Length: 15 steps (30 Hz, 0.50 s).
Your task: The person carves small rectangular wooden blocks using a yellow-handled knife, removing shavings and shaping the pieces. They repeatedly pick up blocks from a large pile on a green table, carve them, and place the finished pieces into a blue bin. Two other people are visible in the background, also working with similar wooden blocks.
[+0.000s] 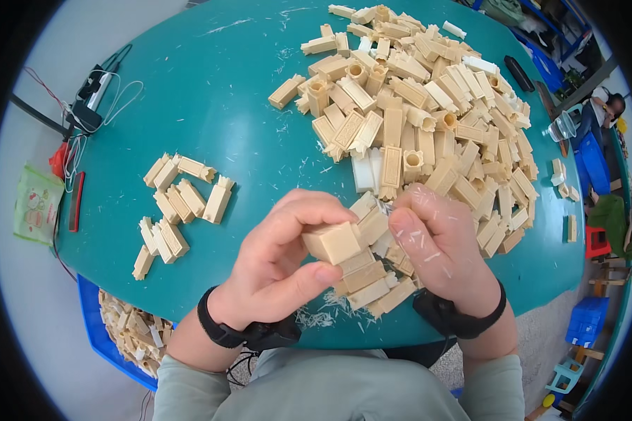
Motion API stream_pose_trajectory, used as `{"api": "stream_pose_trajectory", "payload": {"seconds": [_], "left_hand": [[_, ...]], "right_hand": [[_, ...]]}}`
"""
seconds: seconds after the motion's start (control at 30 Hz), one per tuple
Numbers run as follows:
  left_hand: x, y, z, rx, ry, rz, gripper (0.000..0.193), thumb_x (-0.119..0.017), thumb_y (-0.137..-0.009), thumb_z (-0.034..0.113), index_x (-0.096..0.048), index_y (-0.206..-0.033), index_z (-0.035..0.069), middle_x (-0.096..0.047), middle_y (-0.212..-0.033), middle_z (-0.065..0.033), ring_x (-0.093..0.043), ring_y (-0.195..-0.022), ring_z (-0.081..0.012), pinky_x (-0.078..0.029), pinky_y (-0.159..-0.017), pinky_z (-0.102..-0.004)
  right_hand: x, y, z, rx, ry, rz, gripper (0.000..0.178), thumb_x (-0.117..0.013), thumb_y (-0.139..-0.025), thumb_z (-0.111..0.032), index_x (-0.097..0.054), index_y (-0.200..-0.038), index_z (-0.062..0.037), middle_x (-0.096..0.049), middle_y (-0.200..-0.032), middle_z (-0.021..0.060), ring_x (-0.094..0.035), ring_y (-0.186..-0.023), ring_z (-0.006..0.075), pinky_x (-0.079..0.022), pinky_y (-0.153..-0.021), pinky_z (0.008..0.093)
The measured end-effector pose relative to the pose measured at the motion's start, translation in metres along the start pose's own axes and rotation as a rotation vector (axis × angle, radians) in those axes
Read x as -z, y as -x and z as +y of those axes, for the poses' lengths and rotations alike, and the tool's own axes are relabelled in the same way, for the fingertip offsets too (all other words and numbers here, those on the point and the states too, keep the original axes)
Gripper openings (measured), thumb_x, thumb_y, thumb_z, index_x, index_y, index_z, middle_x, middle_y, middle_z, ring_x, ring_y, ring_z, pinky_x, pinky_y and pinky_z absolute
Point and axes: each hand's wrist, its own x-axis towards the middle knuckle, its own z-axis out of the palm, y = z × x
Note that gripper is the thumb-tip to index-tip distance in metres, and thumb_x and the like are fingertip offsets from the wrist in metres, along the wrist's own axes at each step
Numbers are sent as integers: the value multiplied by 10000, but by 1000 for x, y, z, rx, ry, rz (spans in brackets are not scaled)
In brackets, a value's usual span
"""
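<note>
My left hand (281,263) grips a cream plastic block (332,242) between thumb and fingers, just above the near table edge. My right hand (439,245) is closed beside it, fingertips touching the block's right end; white plastic shavings stick to its palm. Whether it holds a tool is hidden. Both wrists wear black bands. Below the hands lie a few more cream blocks (372,288) and loose shavings (316,317).
A large heap of cream blocks (428,112) covers the right half of the round teal table (211,91). A small group of blocks (179,207) lies at the left. A blue bin with blocks (123,330) sits under the left edge. Cables and small tools (91,95) lie far left.
</note>
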Motion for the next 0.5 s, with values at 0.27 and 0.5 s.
{"api": "stream_pose_trajectory", "payload": {"seconds": [0.27,0.5], "left_hand": [[-7,-3,2,-59,97,331,437,-657,-786,68,-438,-1160,11,-567,-985,-85,-540,-954,-181,-415,-848,-303],[-14,-4,-1,112,592,439,341,-634,-803,34,-422,-1070,52,-558,-949,-85,-563,-911,-154,-511,-744,-277]], "right_hand": [[-6,1,-3,-84,-109,-61,307,-694,-760,-250,-555,-891,-10,-548,-672,107,-527,-582,203,-424,-546,296],[-21,4,9,36,-50,24,252,-697,-751,-159,-552,-893,-10,-539,-677,70,-491,-574,127,-419,-542,249]]}}
